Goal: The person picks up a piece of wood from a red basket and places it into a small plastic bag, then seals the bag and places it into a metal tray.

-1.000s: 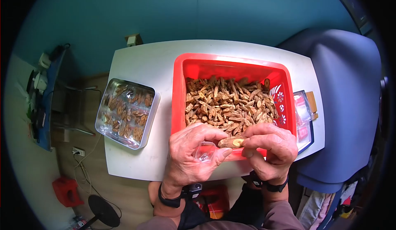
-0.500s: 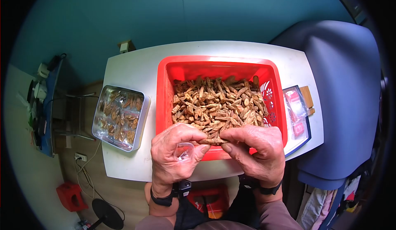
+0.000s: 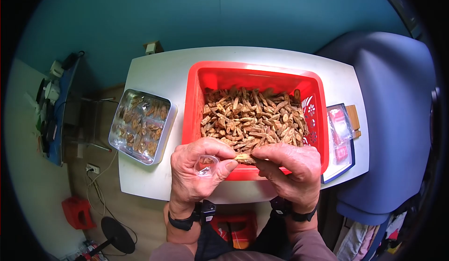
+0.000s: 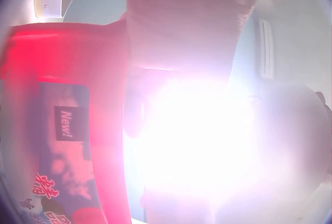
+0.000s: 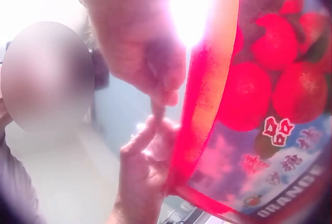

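Your left hand point(image 3: 191, 176), with clear plastic point(image 3: 206, 166), and right hand point(image 3: 292, 173) pinch one piece point(image 3: 244, 158), seemingly for checking; next, one probably must release.

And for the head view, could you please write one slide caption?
Both hands pinch one brown piece near a red basket holding many similar pieces.

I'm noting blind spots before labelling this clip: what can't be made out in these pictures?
Head view: the held piece's full length, partly covered by the left grip and right grip.
Head view: the red basket's floor, buried under dried pieces.
Left wrist view: where the left grip meets the piece, washed out by glare.
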`<state>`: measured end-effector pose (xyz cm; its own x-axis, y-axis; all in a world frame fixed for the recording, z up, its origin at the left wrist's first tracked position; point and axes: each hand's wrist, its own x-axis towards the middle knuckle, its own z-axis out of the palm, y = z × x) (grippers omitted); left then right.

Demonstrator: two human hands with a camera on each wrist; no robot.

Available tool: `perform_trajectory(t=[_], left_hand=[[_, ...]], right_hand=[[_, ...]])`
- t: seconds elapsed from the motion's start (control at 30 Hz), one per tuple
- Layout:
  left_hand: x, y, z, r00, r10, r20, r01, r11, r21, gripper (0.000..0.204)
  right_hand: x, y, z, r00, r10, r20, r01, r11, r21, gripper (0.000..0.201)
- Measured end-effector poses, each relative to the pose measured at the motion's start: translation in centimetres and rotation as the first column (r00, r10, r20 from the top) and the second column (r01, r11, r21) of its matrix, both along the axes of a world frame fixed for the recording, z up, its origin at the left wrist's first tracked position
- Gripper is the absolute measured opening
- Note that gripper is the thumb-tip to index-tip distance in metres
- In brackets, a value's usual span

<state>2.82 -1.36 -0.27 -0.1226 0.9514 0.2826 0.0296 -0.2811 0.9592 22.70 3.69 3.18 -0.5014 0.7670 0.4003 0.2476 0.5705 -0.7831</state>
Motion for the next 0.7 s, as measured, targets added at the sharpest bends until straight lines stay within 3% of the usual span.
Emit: perform_trajectory(t=[0.07,0.13,0.33,0.43,0.53,0.7], left_hand=[[0.2,0.2,-0.1,1.0,0.013,-0.004,-0.013,1.0,0.025,0.016],[0.3,0.1,-0.1,1.0,0.026,-0.01,-0.025,0.998,0.05,0.017],[0.1,0.0,-0.3,0.997,0.064,-0.032,-0.061,0.996,0.064,0.019],[0.0,-0.1,-0.2,0.996,0.074,-0.046,-0.07,0.994,0.083,0.02],[-0.1,-0.2,0.1,0.999,0.04,0.034,-0.04,0.999,-0.002,0.021],[-0.2,-0.1,-0.2,1.0,-0.003,0.001,0.003,0.999,0.037,0.023]], right_hand=[[0.1,0.0,0.0,1.0,0.016,-0.006,-0.017,1.0,-0.015,0.028],[0.0,-0.3,0.3,0.999,-0.024,-0.043,0.016,0.986,-0.163,0.034],[0.1,0.2,-0.2,1.0,-0.012,-0.013,0.008,0.967,-0.254,0.037],[0.1,0.4,-1.0,1.0,-0.006,-0.006,0.005,0.979,-0.204,0.032],[-0.3,0.3,-0.5,0.999,-0.032,-0.032,0.023,0.97,-0.242,0.028],[-0.4,0.3,-0.3,1.0,-0.008,0.013,0.01,0.984,-0.18,0.027]])
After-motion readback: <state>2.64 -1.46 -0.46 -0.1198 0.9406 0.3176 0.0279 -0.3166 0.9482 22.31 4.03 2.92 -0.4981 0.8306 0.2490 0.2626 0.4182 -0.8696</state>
